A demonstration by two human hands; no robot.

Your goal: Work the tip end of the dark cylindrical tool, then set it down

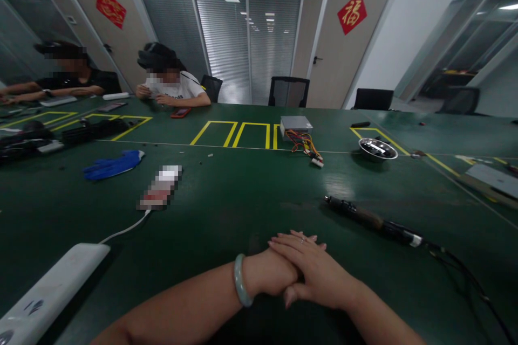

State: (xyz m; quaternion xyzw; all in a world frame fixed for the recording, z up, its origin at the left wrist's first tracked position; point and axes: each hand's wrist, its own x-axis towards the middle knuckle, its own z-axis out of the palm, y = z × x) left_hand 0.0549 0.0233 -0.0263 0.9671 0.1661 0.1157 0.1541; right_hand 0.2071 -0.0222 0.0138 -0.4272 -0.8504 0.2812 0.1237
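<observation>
My left hand (271, 272) rests low in the middle, over the dark green table (226, 199), with a pale green bangle (242, 280) round its wrist. Across it lies my right hand (311, 264), fingers stretched out, a thin ring on one of them. The two hands touch, and the left one's fingers are mostly covered; only some tips show past the right hand. I see no object in either hand. Nearest on the right is a dark pen-shaped electric tool (368, 219) with a cable. To the left lie a white power strip (60, 285) and a plugged-in phone (162, 186).
A blue glove (113, 165) lies at left. Farther back are a computer power supply (297, 123) with loose wires and a metal bowl (377, 148). Two people (174, 83) sit across the table at left. Yellow tape (253, 124) marks the tabletop.
</observation>
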